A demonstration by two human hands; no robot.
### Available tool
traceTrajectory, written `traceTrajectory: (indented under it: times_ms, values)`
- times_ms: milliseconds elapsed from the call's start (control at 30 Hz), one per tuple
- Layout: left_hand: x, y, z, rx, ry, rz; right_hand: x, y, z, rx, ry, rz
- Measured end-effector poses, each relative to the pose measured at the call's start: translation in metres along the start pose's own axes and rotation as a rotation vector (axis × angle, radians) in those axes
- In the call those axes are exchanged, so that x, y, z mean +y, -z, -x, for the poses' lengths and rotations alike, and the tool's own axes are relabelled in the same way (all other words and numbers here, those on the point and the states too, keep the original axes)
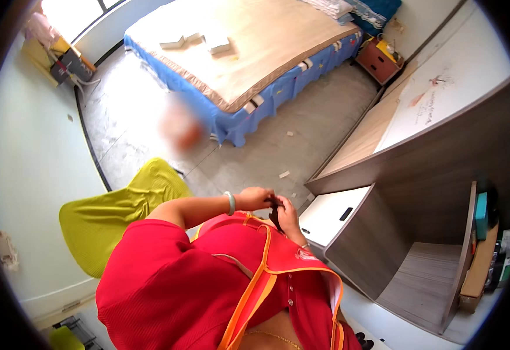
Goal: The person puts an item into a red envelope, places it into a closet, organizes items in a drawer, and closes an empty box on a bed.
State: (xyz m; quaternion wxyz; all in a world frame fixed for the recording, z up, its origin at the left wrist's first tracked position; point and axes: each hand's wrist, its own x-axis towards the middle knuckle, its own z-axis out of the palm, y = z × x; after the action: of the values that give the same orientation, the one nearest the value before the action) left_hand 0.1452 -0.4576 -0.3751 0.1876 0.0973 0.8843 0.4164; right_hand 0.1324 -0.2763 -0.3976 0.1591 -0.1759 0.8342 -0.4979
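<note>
Both hands meet in front of my chest. My left hand (257, 198), with a pale bangle at its wrist, pinches the upper end of a small dark brown item (275, 212) that looks soft. On its other side, my right hand (288, 217) grips the same item, which hangs down between the hands. What exactly it is cannot be told. A red apron (276, 253) with orange edging lies over my red shirt just below the hands.
A yellow-green chair (106, 218) stands at the left. Ahead is a bed (255, 57) with a blue skirt and white pieces on top. A cabinet (368, 245) with a white drawer front is at the right, and a reddish nightstand (375, 61) stands beyond. Small scraps dot the floor.
</note>
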Motion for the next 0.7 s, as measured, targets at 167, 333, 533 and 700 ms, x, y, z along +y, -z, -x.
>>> traceTrajectory:
  times_ms: [167,333,533,700]
  values:
    - [-0.03,0.02,0.049,0.147,0.237,0.676,-0.034,-0.048,-0.023,-0.12,0.006,-0.153]
    - [-0.058,0.024,0.077,0.285,0.27,0.99,-0.061,-0.069,-0.032,-0.285,-0.048,-0.26]
    - [-0.063,0.008,0.099,0.427,0.23,0.7,-0.06,-0.083,-0.029,-0.448,-0.047,-0.272]
    - [-0.03,-0.006,0.094,0.442,0.31,0.422,-0.066,-0.054,-0.021,-0.529,-0.112,-0.228]
